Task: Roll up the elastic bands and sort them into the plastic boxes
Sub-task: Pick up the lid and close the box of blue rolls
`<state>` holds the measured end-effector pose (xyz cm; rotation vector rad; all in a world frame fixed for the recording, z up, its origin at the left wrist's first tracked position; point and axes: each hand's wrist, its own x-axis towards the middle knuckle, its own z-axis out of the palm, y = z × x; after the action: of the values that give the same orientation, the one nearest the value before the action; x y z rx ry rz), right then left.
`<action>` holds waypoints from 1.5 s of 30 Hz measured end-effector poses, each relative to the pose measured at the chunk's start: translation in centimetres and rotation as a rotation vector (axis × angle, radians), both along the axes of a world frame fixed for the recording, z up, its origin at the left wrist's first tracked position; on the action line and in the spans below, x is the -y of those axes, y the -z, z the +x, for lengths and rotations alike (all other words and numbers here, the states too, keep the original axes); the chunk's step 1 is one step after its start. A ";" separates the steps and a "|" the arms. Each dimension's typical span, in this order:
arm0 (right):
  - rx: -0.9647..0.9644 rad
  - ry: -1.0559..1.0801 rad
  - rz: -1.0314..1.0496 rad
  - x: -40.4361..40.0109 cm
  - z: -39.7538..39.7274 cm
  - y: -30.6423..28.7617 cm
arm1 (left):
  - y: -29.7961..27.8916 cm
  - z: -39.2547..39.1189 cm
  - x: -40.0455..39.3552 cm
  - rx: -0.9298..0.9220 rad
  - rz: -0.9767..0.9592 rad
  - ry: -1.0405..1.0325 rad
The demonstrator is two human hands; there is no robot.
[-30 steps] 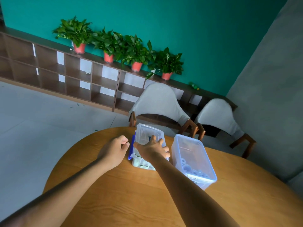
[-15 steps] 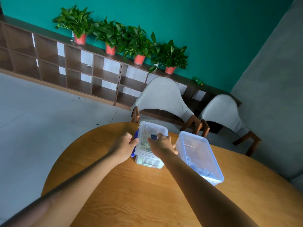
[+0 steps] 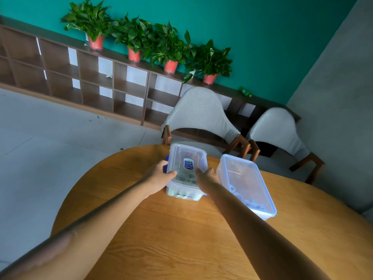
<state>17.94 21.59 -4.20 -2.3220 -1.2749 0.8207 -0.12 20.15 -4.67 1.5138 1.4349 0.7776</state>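
Both hands, left hand (image 3: 159, 177) and right hand (image 3: 206, 177), grip the lidded box (image 3: 186, 170) on a round wooden table (image 3: 181, 239); green wall (image 3: 262, 37) behind.

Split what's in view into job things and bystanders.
Job: lidded box, held by the left hand and right hand; open box with rolled bands.
Bystanders: table, two chairs, shelf, four potted plants, green bottle.
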 end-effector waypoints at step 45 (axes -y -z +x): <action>-0.197 0.060 0.564 2.1 1.1 3.5 | 3.4 1.3 1.0 0.174 0.205 -0.259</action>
<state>19.02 19.45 -7.69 -1.7766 -1.1603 0.5589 1.20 19.10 -8.06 1.3853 1.4712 1.2157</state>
